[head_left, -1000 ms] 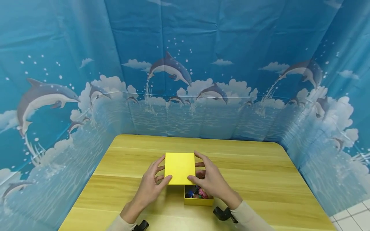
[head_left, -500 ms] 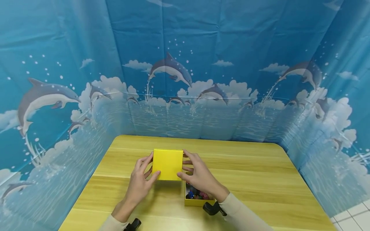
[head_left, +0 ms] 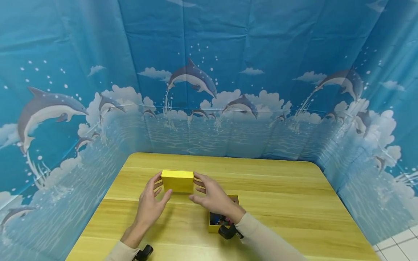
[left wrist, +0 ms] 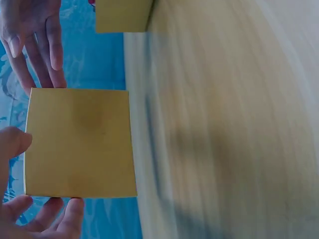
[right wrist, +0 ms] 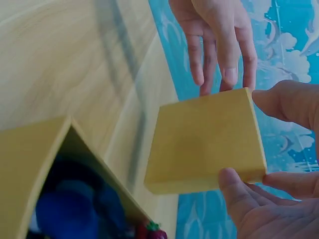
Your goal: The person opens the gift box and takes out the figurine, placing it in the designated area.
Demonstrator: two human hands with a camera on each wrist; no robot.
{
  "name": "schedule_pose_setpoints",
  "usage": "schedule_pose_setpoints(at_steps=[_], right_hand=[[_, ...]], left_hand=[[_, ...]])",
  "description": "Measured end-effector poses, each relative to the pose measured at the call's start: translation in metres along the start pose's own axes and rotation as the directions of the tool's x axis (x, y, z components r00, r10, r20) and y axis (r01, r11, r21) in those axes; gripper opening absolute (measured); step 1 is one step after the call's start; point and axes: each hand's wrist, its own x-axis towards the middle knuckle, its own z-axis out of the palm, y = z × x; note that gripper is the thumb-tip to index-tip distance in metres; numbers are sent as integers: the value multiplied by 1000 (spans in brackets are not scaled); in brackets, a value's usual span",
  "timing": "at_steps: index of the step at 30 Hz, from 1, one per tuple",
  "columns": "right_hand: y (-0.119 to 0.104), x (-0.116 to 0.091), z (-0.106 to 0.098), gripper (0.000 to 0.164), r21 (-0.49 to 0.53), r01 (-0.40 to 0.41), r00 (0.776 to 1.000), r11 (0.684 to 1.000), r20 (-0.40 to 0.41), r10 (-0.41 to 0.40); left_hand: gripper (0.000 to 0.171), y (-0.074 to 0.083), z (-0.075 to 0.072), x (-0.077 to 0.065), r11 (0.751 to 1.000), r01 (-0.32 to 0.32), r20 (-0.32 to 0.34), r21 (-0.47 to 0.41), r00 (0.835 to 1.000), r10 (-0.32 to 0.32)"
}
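A yellow square box lid [head_left: 177,182] is held up over the table between my two hands, tilted so that one edge wall faces up. My left hand [head_left: 149,203] grips its left side, fingertips along the edge. On its right side, my right hand [head_left: 213,194] grips it with the fingers at the upper corner. The right wrist view shows the lid [right wrist: 207,142] with its rim wall and the right fingertips on it. A yellow open box [head_left: 214,229] stands below my right forearm, partly hidden by it. Inside are small items, including a blue rounded one [right wrist: 67,214] and a red strawberry-like one [right wrist: 155,233].
The wood-grain table [head_left: 277,203] spreads around the box and hands. A blue curtain [head_left: 209,134] printed with dolphins hangs behind it and along both sides. Black wrist devices [head_left: 143,252] sit at the cuffs of pale sleeves [head_left: 264,237].
Both hands have carried the lid leftward, away from over the box, and tipped it so its top face has turned away and an edge wall shows. The box has stayed in place.
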Motion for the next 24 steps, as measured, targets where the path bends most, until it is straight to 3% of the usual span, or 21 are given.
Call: schedule_pose_setpoints(at_steps=[6, 15, 24], right_hand=[[3, 3, 8, 85, -8, -29, 998, 1000, 60, 29], [1, -1, 10, 72, -35, -35, 997, 999, 65, 37], [4, -4, 16, 64, -138, -69, 984, 988, 153, 90]], left_hand=[[74, -12, 0, -1, 999, 29, 52, 12, 998, -30], [73, -21, 1, -5, 999, 23, 36, 39, 999, -25], [49, -26, 3, -12, 982, 130, 96, 140, 985, -145]])
